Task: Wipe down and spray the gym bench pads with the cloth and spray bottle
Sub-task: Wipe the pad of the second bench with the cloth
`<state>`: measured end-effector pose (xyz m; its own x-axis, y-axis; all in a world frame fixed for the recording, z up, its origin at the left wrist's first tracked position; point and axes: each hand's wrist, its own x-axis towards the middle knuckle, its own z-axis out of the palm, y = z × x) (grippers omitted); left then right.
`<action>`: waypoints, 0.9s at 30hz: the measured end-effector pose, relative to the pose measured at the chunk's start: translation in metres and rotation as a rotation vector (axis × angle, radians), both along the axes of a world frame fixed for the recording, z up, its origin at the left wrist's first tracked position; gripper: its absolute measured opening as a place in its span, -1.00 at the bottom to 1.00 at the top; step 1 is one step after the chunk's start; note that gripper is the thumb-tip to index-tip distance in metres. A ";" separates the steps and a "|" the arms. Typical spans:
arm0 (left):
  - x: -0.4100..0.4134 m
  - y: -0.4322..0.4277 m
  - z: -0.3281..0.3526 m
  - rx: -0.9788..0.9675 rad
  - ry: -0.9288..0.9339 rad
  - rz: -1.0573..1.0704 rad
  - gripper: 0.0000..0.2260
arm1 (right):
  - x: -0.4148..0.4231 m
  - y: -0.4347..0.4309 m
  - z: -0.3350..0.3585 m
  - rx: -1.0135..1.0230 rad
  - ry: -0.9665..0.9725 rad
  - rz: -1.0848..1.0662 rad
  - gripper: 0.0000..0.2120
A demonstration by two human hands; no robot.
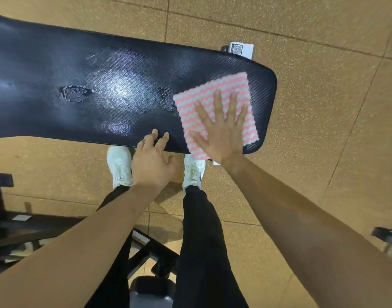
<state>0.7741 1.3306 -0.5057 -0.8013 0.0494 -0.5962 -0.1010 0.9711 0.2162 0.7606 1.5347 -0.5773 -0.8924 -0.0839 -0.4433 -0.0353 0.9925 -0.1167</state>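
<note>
While the pink cloth (215, 112) lies flat on the bench (124, 85) end, the right hand (221, 132) presses it with spread fingers; the left hand (152, 161), open, touches the near edge. Missing the puddles (75, 94) could leave wet patches.

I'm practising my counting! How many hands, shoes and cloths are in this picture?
Hands: 2, the left hand and the right hand
Shoes: 2, the left shoe and the right shoe
Cloths: 1, the pink-and-white cloth
Total: 5
</note>
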 end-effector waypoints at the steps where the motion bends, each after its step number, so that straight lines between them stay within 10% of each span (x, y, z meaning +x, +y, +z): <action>1: 0.000 -0.003 0.001 0.026 -0.010 0.011 -0.46 | 0.010 -0.007 0.000 -0.015 -0.008 0.015 -0.27; 27: -0.016 -0.126 -0.006 -0.049 -0.079 -0.155 -0.22 | -0.139 -0.085 0.002 0.016 0.088 -0.076 -0.27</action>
